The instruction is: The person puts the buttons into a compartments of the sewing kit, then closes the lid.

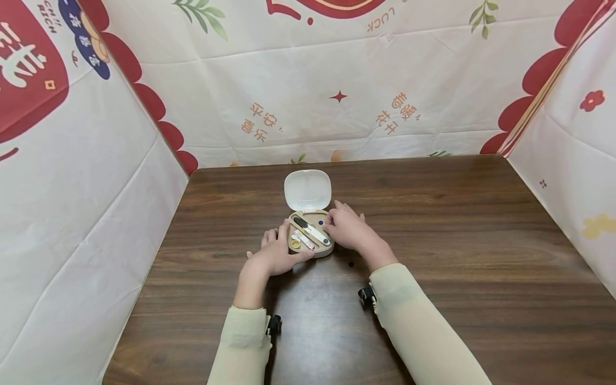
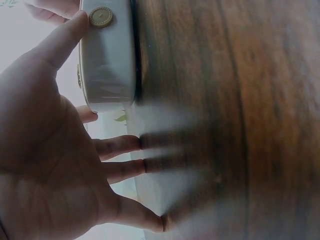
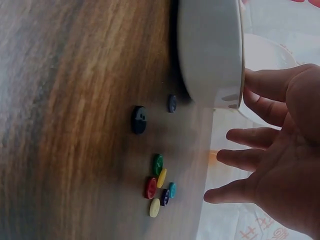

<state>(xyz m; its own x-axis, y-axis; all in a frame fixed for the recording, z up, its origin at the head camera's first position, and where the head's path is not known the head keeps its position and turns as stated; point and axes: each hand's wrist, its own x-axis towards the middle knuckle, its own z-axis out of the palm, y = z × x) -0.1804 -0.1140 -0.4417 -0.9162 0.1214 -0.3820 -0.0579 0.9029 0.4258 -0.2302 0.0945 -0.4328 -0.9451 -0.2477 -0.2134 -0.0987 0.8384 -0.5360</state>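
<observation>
A small sewing box (image 1: 323, 253) stands on the table with its white lid (image 1: 308, 191) raised. In its tray lie a long black-and-white tool (image 1: 313, 231), a light patterned strip (image 1: 304, 240), a gold ring (image 1: 295, 244) and a blue button (image 1: 321, 222). At the box's left side my left hand (image 1: 274, 255) rests, straight thumb along the front wall, index finger at the left rim. My right hand (image 1: 347, 227) reaches over the right rim, thumb and index finger close together inside. The wall hides those tips in the right wrist view; I cannot tell whether they pinch anything.
On the table right of the box, a large dark button (image 3: 139, 120) and a smaller dark one (image 3: 172, 103) lie apart from a cluster including green (image 3: 158, 164), red (image 3: 150, 188) and cream (image 3: 154, 208) buttons. A printed cloth (image 1: 308, 107) hangs behind the table.
</observation>
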